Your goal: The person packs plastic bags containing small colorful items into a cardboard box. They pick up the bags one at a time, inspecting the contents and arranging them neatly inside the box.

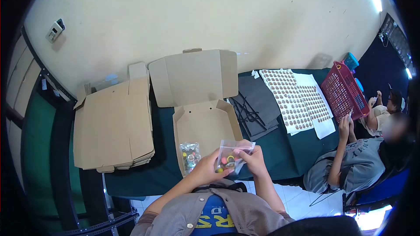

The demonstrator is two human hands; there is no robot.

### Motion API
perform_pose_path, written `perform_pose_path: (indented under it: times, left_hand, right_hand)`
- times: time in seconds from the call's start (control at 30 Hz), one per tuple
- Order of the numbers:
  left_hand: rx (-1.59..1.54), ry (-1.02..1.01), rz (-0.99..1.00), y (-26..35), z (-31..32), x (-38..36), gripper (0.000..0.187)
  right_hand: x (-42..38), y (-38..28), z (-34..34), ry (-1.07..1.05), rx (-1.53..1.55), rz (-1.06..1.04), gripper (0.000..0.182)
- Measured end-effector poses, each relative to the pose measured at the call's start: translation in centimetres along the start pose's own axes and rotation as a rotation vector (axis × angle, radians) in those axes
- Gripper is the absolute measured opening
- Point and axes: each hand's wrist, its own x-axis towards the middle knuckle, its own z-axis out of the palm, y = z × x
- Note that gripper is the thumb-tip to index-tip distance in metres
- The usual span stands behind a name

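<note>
over green cloth (288, 150), both hands (226, 162) grasp a clear zip bag (229, 155) of colorful pieces.

From where I stand, the one view comes from the person's own head, facing forward and steeply down past the open shirt (177, 218) to the left hand (207, 168) and right hand (253, 159), quite near, by the bench's (304, 150) near edge. It takes in the far edge and the wall (245, 15) behind. Its wide, dark-cornered round field reaches a seated co-worker (356, 164) off the right end.
</note>
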Motion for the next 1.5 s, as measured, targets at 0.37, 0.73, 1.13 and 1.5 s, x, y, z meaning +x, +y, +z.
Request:
perform_pose_path:
  times: [0.37, 0.73, 1.13, 1.5]
  left_hand:
    - [-0.292, 0.020, -0.094, -2.6, -3.7, -0.3, 0.020]
    - [-0.255, 0.339, 0.107, -1.8, -5.3, 0.2, 0.037]
    - [-0.103, 0.327, 0.177, -2.1, -1.5, -0.1, 0.066]
    - [0.023, 0.367, 0.171, -1.1, -1.9, 0.6, 0.009]
  right_hand:
    - [-0.1, 0.9, 1.3, -0.289, -0.343, -0.088, 0.023]
    - [1.2, 0.7, 2.6, 0.104, -0.518, -0.500, 0.026]
    - [2.7, 2.5, 4.5, 0.192, -0.717, -0.595, 0.041]
    - [2.8, 2.1, 0.9, -0.142, -0.264, -0.272, 0.016]
